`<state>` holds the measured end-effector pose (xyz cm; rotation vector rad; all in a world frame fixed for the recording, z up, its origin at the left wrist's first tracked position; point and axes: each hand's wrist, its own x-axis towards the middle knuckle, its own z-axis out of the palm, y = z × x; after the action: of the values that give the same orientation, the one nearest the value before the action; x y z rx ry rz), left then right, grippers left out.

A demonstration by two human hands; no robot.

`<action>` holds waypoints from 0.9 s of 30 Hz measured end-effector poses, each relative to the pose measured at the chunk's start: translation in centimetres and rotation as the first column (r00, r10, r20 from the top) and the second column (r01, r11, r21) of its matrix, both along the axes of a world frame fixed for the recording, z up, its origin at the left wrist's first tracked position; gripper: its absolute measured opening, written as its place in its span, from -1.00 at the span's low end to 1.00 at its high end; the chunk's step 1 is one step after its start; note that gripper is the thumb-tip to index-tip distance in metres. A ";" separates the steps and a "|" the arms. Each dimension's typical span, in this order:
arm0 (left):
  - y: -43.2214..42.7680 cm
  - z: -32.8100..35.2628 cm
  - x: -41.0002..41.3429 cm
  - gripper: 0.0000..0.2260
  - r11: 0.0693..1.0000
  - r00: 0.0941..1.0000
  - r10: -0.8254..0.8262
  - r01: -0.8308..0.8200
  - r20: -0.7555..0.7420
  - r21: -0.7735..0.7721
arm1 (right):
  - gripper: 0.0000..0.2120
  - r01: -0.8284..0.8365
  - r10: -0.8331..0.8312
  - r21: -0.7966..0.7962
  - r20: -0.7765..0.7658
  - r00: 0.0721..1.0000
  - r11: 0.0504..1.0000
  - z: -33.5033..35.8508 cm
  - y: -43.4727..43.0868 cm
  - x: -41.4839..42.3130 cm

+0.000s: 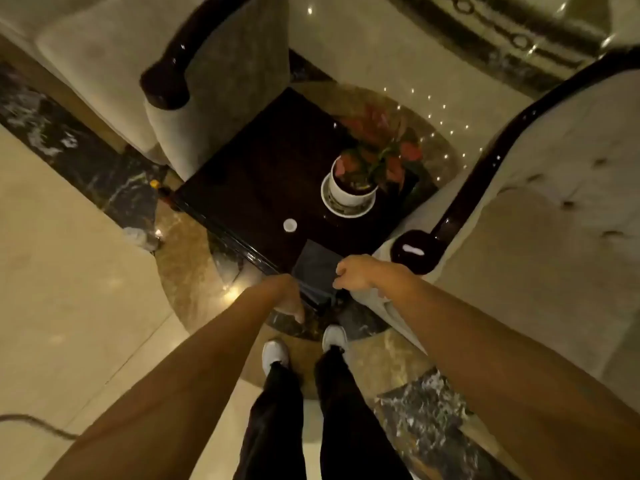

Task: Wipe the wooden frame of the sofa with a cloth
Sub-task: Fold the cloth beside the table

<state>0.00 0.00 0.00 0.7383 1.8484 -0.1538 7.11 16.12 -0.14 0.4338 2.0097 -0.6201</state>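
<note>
picking-up step: both hands, left hand (289, 299) and right hand (356, 275), pinch the cloth (313, 268) on the bench (263, 174); next, carry it to the near-right armrest (414, 249).

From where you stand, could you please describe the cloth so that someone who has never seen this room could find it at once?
Look at the dark glossy side table between the two pale upholstered seats. The cloth lies on its near corner, draped over the edge, with the left hand and right hand at its sides. It is the only flat dark grey rectangle there; its neighbours are a small white disc and a white flowerpot.
</note>
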 end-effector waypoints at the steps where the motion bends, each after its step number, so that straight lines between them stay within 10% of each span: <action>1: 0.3 -2.2 -0.2 -0.49 1.000 0.999 0.031 -0.031 0.012 0.001 | -0.79 -0.002 0.002 0.005 0.003 1.000 1.000 -2.2 -0.1 -0.1; 5: 2.2 -11.0 -0.8 -0.53 0.968 0.969 0.244 -0.243 -0.024 0.058 | -0.46 0.135 -0.137 0.046 0.051 0.989 0.990 -11.5 0.8 -0.8; 11: 6.7 -23.4 -1.2 -0.59 0.816 0.810 0.543 -0.447 -0.222 0.366 | -0.56 0.549 -0.549 -0.026 -0.080 0.832 0.835 -24.2 1.0 -1.4; 16: 7.4 -27.4 -0.9 -0.42 0.571 0.586 0.805 -0.724 -0.092 0.386 | -0.51 0.900 -0.854 -0.042 -0.339 0.395 0.433 -28.3 -0.2 -0.5; 20: 6.9 -26.9 -0.7 -0.58 0.499 0.531 0.847 -0.811 0.026 0.304 | -0.37 0.982 -0.991 -0.154 -0.083 0.101 0.112 -27.8 -0.3 0.6; 24: 6.3 -21.4 0.9 -0.93 0.309 0.408 0.850 -0.898 0.333 0.312 | -0.44 0.968 -0.986 -0.243 0.131 0.099 0.065 -20.7 -0.1 3.9; 27: 6.4 -15.1 1.7 -0.85 0.301 0.505 0.725 -0.843 0.468 0.445 | -0.38 0.885 -0.954 -0.449 0.300 0.021 -0.122 -13.0 1.3 7.8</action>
<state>1.73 6.44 -15.15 0.1350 1.8674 1.2449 14.87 17.42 -13.15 1.5755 1.0983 -2.1333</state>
